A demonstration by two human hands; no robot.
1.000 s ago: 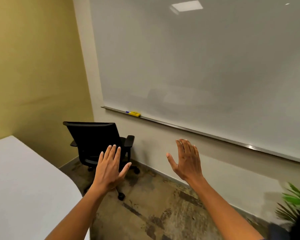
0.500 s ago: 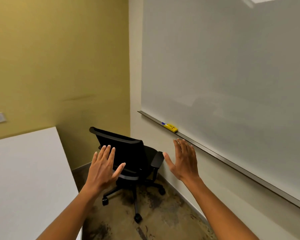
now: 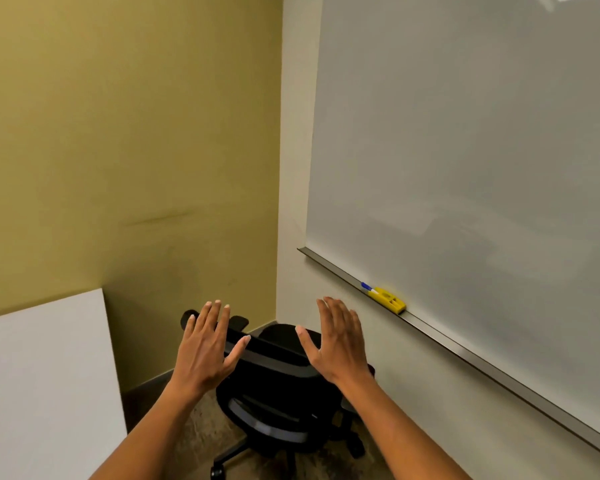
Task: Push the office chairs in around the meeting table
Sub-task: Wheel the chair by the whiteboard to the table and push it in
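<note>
A black office chair on castors stands in the room's corner, its backrest turned toward me, apart from the white meeting table at the lower left. My left hand is held out flat with spread fingers over the left end of the backrest's top edge. My right hand is flat too, above the right end of the backrest. Whether either palm touches the chair is not clear. Neither hand holds anything.
A large whiteboard covers the right wall, with a yellow eraser and a blue marker on its tray. A yellow-green wall is behind the chair. Patterned floor shows between table and chair.
I have moved closer to the chair, which now fills the lower centre. Both hands, still flat and spread, now overlap the top of its backrest.
</note>
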